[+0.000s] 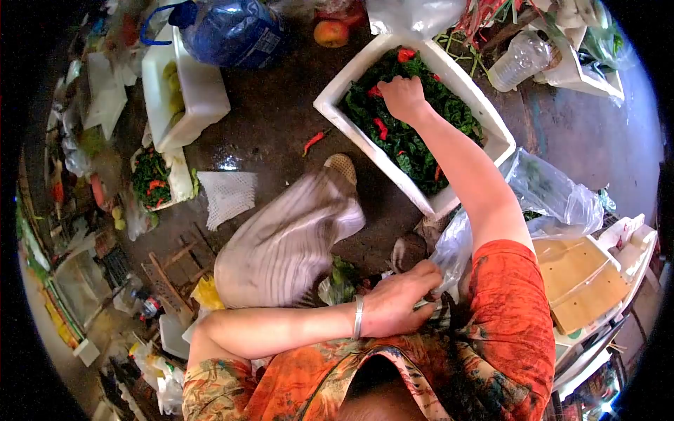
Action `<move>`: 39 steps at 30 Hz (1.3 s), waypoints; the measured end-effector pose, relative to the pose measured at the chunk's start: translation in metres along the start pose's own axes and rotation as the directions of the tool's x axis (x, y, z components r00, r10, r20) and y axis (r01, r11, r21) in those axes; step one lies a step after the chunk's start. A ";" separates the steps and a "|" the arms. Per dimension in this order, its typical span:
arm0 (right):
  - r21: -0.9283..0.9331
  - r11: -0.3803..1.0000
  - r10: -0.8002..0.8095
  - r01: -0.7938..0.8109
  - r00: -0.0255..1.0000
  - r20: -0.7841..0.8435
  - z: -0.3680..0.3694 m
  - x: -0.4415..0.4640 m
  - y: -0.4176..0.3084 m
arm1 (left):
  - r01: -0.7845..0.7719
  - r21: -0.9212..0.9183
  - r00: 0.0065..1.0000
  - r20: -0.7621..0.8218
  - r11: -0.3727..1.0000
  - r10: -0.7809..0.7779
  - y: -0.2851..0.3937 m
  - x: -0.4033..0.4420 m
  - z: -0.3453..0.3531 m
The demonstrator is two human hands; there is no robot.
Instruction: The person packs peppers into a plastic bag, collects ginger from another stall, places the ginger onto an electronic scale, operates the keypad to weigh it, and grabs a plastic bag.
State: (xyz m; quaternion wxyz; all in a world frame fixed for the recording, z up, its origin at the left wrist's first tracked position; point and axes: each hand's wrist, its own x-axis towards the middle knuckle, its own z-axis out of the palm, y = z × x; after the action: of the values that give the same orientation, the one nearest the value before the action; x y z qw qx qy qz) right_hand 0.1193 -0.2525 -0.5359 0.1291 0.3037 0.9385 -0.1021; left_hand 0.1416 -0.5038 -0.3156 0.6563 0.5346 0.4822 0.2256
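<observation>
My right hand [402, 98] reaches into a white foam box [328, 105] filled with dark green leafy vegetables [411, 151] and red peppers [380, 128]. Its fingers are curled down among the leaves, with one red pepper right beside the fingertips; what they grip is hidden. Close to my body, my left hand [400, 300], with a silver bracelet [358, 317] at the wrist, has its fingers closed on the edge of a clear plastic bag [455, 245]. My right forearm covers part of the box.
A red chili [314, 142] lies on the dark floor. Left are a blue water jug [239, 35], a foam box [200, 105] and white foam netting [228, 196]. A wooden board [579, 281] and more plastic bags [551, 189] are on the right. A plastic cup [519, 62] lies behind.
</observation>
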 end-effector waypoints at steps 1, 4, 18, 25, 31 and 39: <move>0.062 0.998 0.009 -0.012 0.999 0.053 -0.001 0.002 0.000 | 0.002 -0.002 1.000 0.001 1.000 -0.001 -0.001 -0.001 0.000; -0.145 0.989 0.009 0.008 0.993 0.121 -0.005 0.001 0.000 | -0.006 0.011 0.999 -0.046 1.000 0.007 -0.003 -0.005 0.004; 0.939 0.318 0.036 -0.131 0.991 0.126 -0.027 -0.040 0.045 | -0.025 -0.011 0.999 -0.036 1.000 0.024 -0.003 -0.004 0.003; 0.447 0.894 -0.007 0.014 1.000 -0.019 0.018 -0.051 -0.028 | 0.025 -0.038 0.999 0.043 0.999 -0.023 0.001 -0.001 0.002; 0.214 0.976 -0.033 0.041 0.999 -0.040 0.020 -0.045 -0.037 | 0.027 -0.035 0.997 0.075 0.999 -0.025 0.000 0.001 0.001; 0.027 0.980 -0.192 0.198 0.970 -0.150 0.022 -0.057 -0.038 | 0.023 -0.033 0.999 0.038 0.999 -0.022 0.001 0.000 0.002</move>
State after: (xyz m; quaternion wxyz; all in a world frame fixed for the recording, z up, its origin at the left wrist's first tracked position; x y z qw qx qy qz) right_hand 0.1452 -0.3192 -0.5350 0.0429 0.2194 0.9683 -0.1115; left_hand 0.1433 -0.5044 -0.3143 0.6766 0.5224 0.4719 0.2159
